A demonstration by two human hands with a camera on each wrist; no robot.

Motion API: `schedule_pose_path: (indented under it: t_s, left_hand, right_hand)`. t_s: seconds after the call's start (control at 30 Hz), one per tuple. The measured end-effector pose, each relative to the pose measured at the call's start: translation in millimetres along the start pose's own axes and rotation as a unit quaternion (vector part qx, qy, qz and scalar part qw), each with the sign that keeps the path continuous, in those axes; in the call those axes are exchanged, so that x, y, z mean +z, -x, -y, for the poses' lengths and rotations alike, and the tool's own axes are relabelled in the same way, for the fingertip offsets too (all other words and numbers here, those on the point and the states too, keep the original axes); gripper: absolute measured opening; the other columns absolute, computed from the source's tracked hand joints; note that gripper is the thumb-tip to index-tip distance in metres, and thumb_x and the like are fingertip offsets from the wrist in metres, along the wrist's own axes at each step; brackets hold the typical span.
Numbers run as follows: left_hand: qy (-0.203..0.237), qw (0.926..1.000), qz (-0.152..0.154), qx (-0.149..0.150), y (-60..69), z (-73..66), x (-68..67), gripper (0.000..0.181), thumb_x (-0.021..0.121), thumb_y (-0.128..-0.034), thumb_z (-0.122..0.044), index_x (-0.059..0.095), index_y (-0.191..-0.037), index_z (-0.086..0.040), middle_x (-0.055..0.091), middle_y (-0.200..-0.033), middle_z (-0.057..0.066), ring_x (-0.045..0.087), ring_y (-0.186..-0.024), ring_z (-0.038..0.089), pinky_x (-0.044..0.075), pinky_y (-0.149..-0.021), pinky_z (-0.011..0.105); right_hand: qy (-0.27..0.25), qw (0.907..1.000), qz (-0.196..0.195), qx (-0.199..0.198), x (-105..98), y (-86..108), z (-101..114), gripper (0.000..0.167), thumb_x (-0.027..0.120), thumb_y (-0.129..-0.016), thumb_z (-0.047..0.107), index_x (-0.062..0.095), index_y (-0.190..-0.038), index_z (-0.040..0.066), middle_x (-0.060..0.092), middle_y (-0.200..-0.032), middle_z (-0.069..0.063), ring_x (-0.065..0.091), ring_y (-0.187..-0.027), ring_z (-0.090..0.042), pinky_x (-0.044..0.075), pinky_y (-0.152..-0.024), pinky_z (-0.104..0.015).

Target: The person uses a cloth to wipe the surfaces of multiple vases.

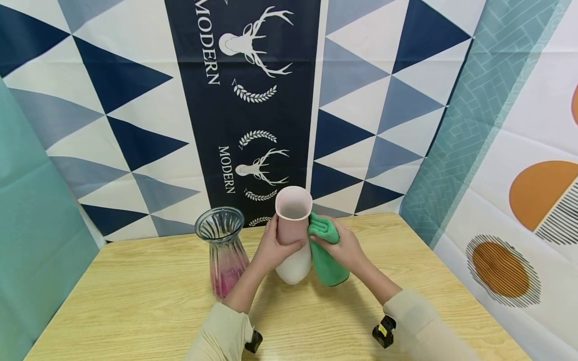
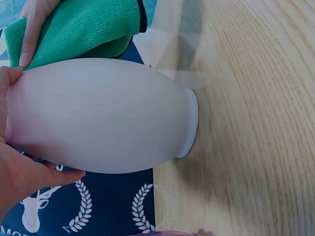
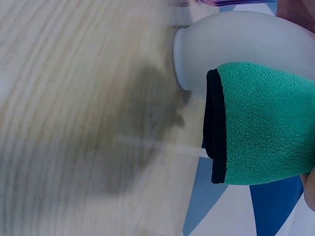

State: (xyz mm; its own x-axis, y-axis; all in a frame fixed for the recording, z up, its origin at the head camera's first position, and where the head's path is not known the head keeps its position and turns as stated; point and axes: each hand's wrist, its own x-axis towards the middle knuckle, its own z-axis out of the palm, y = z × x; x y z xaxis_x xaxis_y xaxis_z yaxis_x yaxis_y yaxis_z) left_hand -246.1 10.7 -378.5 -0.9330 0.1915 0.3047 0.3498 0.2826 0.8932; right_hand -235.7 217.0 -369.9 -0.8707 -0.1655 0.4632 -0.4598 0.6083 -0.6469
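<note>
A pink-and-white vase stands near the back of the table, its mouth facing up toward the head view. My left hand grips its upper part from the left, fingers behind and thumb across the front. On the other side my right hand holds a folded green cloth with dark edging against the vase's right side. The left wrist view shows the vase's pale body and its base at the wooden surface. In the right wrist view the cloth covers part of the vase.
A clear ribbed glass vase, pink toward its bottom, stands just left of my left forearm. The wooden table meets a patterned backdrop behind, with a teal hanging at the left and a patterned one at the right.
</note>
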Motion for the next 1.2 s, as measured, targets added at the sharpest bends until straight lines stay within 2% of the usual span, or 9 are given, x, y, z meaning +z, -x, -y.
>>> schedule_pose_path:
  t_s: [0.27, 0.8, 1.2]
  left_hand:
    - [-0.006, 0.9999, -0.008, 0.001, 0.8, 0.5, 0.2, 0.095, 0.078, -0.073, -0.026, 0.021, -0.148, -0.014, 0.036, -0.141, 0.016, 0.044, -0.124, 0.033, 0.038, -0.102, 0.052]
    - [0.003, 0.9999, -0.009, 0.005, 0.3, 1.1, 0.0, 0.095, 0.079, -0.0724, -0.024, 0.023, -0.148, -0.015, 0.037, -0.139, 0.014, 0.044, -0.125, 0.031, 0.038, -0.103, 0.051]
    - [0.004, 0.9999, -0.009, 0.004, -0.5, 0.2, 0.5, 0.094, 0.079, -0.0723, -0.024, 0.023, -0.148, -0.013, 0.037, -0.14, 0.014, 0.043, -0.125, 0.031, 0.038, -0.103, 0.052]
  right_hand:
    - [-0.01, 0.9998, 0.011, 0.016, 5, 9.6, -6, 0.054, 0.07, -0.083, 0.034, 0.05, -0.131, 0.02, 0.062, -0.124, -0.007, 0.06, -0.111, -0.027, 0.052, -0.086, -0.046]
    - [0.012, 0.9984, 0.019, 0.051, 18, 29.8, -24, 0.055, 0.072, -0.08, 0.035, 0.052, -0.13, 0.022, 0.062, -0.124, -0.007, 0.06, -0.112, -0.028, 0.05, -0.088, -0.047]
    - [0.02, 0.9989, 0.018, 0.039, 17, 33.6, -27, 0.053, 0.073, -0.08, 0.034, 0.054, -0.128, 0.021, 0.064, -0.122, -0.008, 0.061, -0.109, -0.029, 0.051, -0.085, -0.047]
